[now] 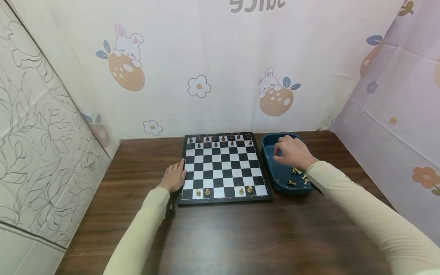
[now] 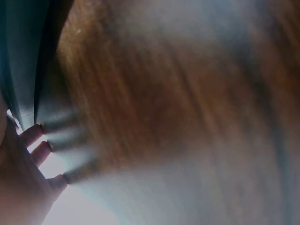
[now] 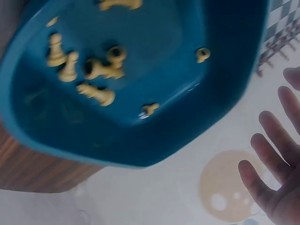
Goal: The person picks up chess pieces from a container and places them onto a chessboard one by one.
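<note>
Blue, the tray [image 1: 278, 172] sits beneath my right grip [image 1: 293, 152], pale chess pieces [image 3: 104, 96] scattered inside; its outer fingers spread, but I cannot tell whether thumb and forefinger pinch anything. My left grip [image 1: 174, 177], fingers straight, touches the chessboard [image 1: 221, 166] lying between both grips.

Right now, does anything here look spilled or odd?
Nothing looks spilled: the toppled pale pieces lie inside the blue tray. One oddity is the wall lettering, which appears reversed and is cut off by the top of the picture.
</note>
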{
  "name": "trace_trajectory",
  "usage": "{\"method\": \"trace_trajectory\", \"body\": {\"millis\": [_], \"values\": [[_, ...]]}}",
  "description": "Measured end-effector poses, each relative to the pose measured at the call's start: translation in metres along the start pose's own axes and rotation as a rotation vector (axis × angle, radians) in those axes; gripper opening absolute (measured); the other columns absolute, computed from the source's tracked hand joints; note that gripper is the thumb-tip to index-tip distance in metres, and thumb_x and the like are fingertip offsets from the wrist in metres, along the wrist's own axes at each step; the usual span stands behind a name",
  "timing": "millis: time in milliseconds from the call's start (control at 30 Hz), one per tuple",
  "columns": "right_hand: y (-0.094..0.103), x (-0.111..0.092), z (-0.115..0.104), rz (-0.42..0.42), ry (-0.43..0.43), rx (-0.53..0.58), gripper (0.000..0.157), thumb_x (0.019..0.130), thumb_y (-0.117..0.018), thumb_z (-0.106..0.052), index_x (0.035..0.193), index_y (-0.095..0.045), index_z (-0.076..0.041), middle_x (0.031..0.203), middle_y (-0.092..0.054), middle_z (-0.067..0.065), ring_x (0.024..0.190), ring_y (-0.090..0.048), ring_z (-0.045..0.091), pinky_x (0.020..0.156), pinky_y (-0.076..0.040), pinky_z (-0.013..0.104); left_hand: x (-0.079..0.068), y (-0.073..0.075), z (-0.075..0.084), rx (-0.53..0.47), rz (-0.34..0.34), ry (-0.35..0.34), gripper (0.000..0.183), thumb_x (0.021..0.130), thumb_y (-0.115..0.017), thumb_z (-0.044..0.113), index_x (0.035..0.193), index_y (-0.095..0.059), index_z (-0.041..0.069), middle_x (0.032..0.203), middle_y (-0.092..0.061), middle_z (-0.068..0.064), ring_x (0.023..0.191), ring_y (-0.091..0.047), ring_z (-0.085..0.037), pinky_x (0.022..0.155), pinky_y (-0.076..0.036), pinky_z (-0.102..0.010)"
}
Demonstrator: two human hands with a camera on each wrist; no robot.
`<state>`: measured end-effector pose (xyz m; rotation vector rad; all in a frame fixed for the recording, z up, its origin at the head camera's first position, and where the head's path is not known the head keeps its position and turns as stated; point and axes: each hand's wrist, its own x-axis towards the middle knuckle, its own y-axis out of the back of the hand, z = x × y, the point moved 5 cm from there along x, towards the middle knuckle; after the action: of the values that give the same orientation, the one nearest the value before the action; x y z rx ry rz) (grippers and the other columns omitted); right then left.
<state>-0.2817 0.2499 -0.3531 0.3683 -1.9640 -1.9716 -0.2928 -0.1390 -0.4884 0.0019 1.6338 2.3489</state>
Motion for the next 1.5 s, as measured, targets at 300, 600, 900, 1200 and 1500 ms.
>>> {"method": "trace_trajectory", "body": {"millis": [300,600,900,1200,1500], "values": [[-0.017,-0.004,0.038,-0.053,-0.038,-0.023,0.01,0.081,-0.072,-0.022,0.077,-0.071,-0.013,0.082,-0.059,0.005,0.078,-0.05,0.027,0.059,-0.046,0.039,-0.002,0.002,-0.003,-0.004,0.026,-0.031,0.056,0.104,-0.028,0.025,0.152,-0.013,0.0,0.148,-0.03,-0.026,0.135,-0.025,-0.043,0.111,-0.015,-0.057],[-0.052,-0.009,0.061,-0.179,-0.082,-0.006,0.014,0.081,-0.075,-0.022,0.075,-0.068,-0.012,0.076,-0.055,0.002,0.075,-0.049,0.025,0.06,-0.045,0.041,-0.004,0.002,-0.002,-0.006,0.036,-0.037,0.055,0.104,-0.03,0.024,0.152,-0.015,0.0,0.147,-0.031,-0.025,0.134,-0.026,-0.042,0.111,-0.016,-0.057],[-0.077,-0.01,0.066,-0.201,-0.097,-0.054,0.017,0.081,-0.074,-0.018,0.07,-0.064,-0.011,0.075,-0.057,0.005,0.075,-0.049,0.027,0.063,-0.045,0.046,-0.003,0.0,-0.001,-0.003,0.026,-0.021,0.056,0.104,-0.029,0.025,0.152,-0.014,0.001,0.148,-0.031,-0.024,0.135,-0.026,-0.041,0.111,-0.015,-0.056],[-0.082,-0.009,0.062,-0.232,-0.111,-0.136,0.018,0.08,-0.074,-0.015,0.088,-0.069,0.0,0.082,-0.061,0.012,0.079,-0.049,0.03,0.07,-0.046,0.05,-0.003,-0.002,0.0,-0.014,0.045,-0.025,0.056,0.104,-0.031,0.025,0.152,-0.016,0.001,0.147,-0.032,-0.025,0.135,-0.027,-0.041,0.111,-0.015,-0.057],[-0.087,-0.003,0.062,-0.27,-0.145,-0.151,0.02,0.082,-0.071,-0.012,0.095,-0.068,0.002,0.089,-0.064,0.017,0.081,-0.05,0.031,0.074,-0.045,0.052,-0.001,-0.001,0.0,-0.006,0.029,-0.017,0.056,0.104,-0.03,0.027,0.152,-0.015,0.002,0.148,-0.03,-0.023,0.136,-0.026,-0.04,0.112,-0.014,-0.055]]}}
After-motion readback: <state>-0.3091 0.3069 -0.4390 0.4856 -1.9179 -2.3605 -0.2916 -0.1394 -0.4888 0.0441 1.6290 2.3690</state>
